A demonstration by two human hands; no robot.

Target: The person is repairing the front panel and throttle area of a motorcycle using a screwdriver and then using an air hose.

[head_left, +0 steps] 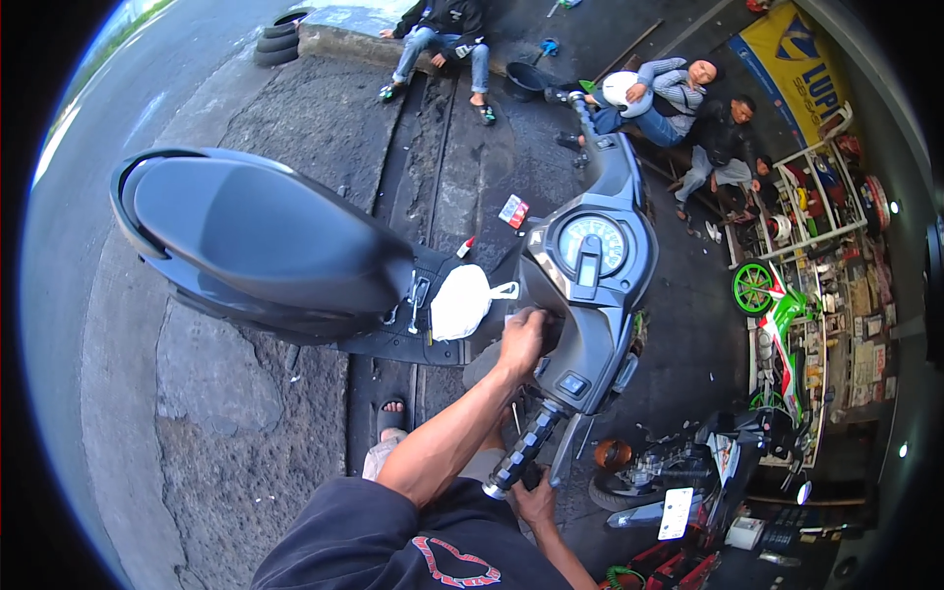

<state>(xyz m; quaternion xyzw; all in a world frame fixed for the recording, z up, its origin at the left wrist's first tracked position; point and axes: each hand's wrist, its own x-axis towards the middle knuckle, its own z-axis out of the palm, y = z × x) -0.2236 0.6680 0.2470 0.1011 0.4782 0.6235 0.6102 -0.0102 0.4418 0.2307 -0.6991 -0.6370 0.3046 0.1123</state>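
A grey scooter stands before me, with its dark seat (265, 216) at left and its round speedometer (591, 246) at right. My left hand (524, 341) is closed at the inner front panel below the speedometer; a bit of something pale shows by its fingers, too hidden to name. Below the checkered handlebar grip (526, 450), my right hand (536, 501) has its fingers curled at something dark, partly covered by the grip. On the footboard (403, 342) rest a white bag (460, 303), metal wrenches (417, 300) and a small red-and-white bottle (466, 247).
A red-and-white packet (513, 211) lies beyond the footboard. Several people sit at the far side, one with a white helmet (620, 90). A green motorcycle (782, 324) and a dark one (678, 462) stand at right, by loaded shelves (870, 295). Stacked tyres (277, 44) are far left.
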